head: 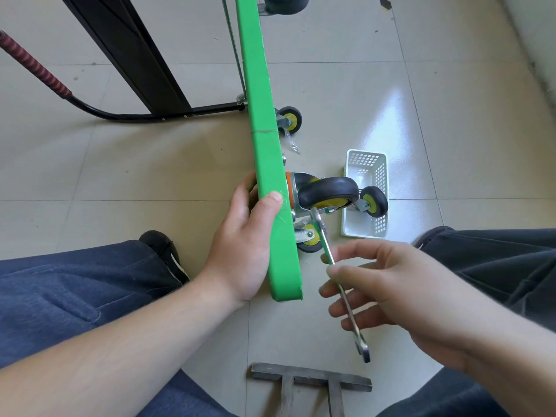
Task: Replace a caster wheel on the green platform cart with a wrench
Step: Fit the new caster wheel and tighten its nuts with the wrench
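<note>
On the floor, the cart [267, 176] stands on edge, left hand [243, 236] clamped round its rim while the right hand's [385, 293] fingers pinch the wrench [334, 266] at the caster [326, 194] mount, apparently mid-loosening; next needs a firm turn.

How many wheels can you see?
5: one at the top edge, one farther along the cart, the big near one, one beneath it, one in the white basket. Others may be hidden.
</note>
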